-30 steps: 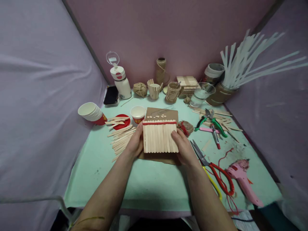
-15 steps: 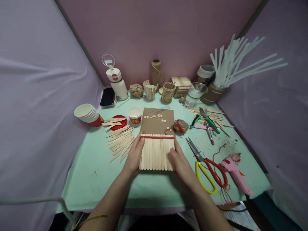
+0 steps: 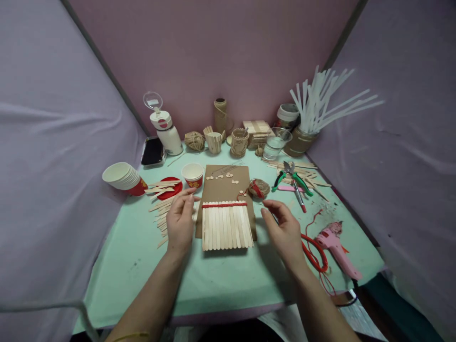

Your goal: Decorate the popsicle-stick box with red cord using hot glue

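A panel of popsicle sticks [image 3: 226, 228] laid side by side, with a red yarn band [image 3: 224, 205] across its far end, rests on a brown cardboard sheet [image 3: 228, 190]. Its near end reaches past the sheet's front edge. My left hand [image 3: 181, 221] hovers left of the panel, fingers apart and holding nothing. On the other side my right hand [image 3: 283, 228] is also open and apart from the panel, partly covering the scissors [image 3: 315, 256]. Small wooden pieces [image 3: 230, 175] lie on the cardboard, and a twine ball with red yarn [image 3: 259, 188] sits at its right edge.
At left are stacked paper cups [image 3: 123, 178], a red plate [image 3: 169, 188] and loose sticks [image 3: 162, 218]. Green-handled pruners [image 3: 292, 179] and a pink glue gun [image 3: 337, 249] lie at right. A water cup [image 3: 276, 144], bottle [image 3: 169, 135] and jar of white strips [image 3: 302, 140] stand behind.
Both hands have let go of the stick panel and moved apart to either side. The panel now lies on the cardboard. The whole view has shifted slightly.
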A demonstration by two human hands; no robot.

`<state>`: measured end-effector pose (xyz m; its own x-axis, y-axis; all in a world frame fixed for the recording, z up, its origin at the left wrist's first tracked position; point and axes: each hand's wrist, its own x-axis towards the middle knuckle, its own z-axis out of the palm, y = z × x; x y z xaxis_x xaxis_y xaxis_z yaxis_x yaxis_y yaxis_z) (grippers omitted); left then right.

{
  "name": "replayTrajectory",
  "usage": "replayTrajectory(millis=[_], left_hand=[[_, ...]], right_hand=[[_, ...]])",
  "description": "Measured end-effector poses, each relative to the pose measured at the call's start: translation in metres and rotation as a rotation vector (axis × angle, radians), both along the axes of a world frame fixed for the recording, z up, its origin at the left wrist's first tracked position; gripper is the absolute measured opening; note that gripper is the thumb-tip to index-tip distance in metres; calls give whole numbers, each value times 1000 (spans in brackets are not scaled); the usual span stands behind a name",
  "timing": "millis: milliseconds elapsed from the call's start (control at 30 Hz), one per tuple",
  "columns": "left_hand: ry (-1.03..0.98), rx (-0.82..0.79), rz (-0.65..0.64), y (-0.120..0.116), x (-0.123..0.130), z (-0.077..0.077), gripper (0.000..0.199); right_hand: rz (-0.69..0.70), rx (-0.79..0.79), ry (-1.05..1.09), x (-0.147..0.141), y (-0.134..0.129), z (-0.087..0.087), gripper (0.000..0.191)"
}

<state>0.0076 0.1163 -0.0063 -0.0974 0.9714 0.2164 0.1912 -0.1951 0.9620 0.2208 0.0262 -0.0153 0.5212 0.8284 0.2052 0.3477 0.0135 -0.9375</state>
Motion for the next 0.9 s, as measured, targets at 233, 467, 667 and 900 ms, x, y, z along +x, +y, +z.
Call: replayTrajectory(millis=[233,467,667,900], left_hand=[[-114,77,-150,26,10,-9,18],[-1,-115,-337,23,5,-25,25],[35,-258,-432,24,8,-21,25],[54,-277,-529,27,4,-21,23]], right_hand=[[191,-208,-808,47,57,15,54],[354,-293,-932,77,102,0,36],[185,-323,-1001,89,121,5,41],[576,-330,-996,57,117,4,10]])
